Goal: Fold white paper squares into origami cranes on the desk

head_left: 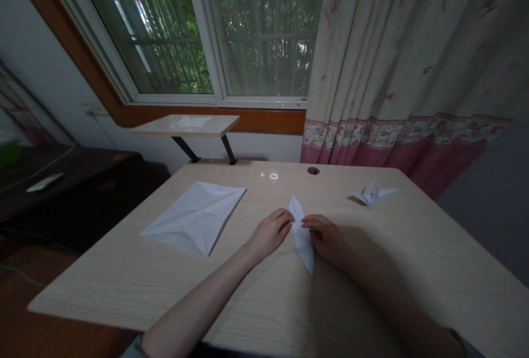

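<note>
Head view: left hand (270,231), right hand (329,238), grips pinching edges of plain folded paper (303,241).

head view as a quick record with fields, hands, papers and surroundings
left hand: at left edge of folded paper
right hand: at its right edge
folded paper shape: narrow, pointed at both ends
left on table: creased white sheet
right on table: folded paper bird
behind: window, patterned curtain

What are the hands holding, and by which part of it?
A folded white paper: left hand and right hand hold its opposite long edges, nearer the far tip.
</note>
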`<state>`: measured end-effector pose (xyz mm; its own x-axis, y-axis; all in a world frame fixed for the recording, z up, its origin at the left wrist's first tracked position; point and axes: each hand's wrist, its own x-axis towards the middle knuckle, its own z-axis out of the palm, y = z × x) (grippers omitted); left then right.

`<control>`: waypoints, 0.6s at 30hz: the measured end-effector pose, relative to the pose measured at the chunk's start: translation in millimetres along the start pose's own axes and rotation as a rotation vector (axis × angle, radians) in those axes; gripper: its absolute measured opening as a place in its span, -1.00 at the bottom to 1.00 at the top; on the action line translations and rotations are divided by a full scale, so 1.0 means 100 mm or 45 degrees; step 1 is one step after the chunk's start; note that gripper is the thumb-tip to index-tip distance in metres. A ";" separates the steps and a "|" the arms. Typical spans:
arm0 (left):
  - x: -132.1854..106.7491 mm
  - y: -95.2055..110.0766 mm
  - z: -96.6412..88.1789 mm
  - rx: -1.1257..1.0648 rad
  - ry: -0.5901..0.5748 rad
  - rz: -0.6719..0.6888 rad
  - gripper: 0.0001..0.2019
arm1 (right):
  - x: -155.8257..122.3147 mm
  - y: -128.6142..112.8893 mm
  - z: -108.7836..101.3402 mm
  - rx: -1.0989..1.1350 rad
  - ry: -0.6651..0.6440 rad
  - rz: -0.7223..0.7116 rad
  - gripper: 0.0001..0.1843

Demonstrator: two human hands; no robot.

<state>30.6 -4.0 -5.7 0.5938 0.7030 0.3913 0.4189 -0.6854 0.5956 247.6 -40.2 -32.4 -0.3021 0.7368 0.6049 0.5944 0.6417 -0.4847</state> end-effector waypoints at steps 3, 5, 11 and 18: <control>0.00 -0.01 0.01 -0.051 -0.019 0.016 -0.74 | 0.03 -0.07 -0.02 -0.010 -0.003 0.049 -0.57; -0.01 -0.01 0.01 -0.057 -0.032 0.029 -0.71 | 0.06 -0.11 -0.05 -0.020 -0.028 0.078 -0.60; -0.01 0.00 -0.01 -0.049 -0.073 0.046 -0.66 | 0.11 -0.15 -0.11 0.002 -0.059 0.113 -0.64; -0.01 0.03 -0.02 -0.059 -0.052 0.035 -0.82 | 0.08 -0.07 -0.08 0.035 -0.037 0.115 -0.79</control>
<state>30.1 -6.2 -3.0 0.6327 0.6748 0.3798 0.3701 -0.6944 0.6172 246.7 -40.5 -19.4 -0.2699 0.7974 0.5398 0.5996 0.5778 -0.5538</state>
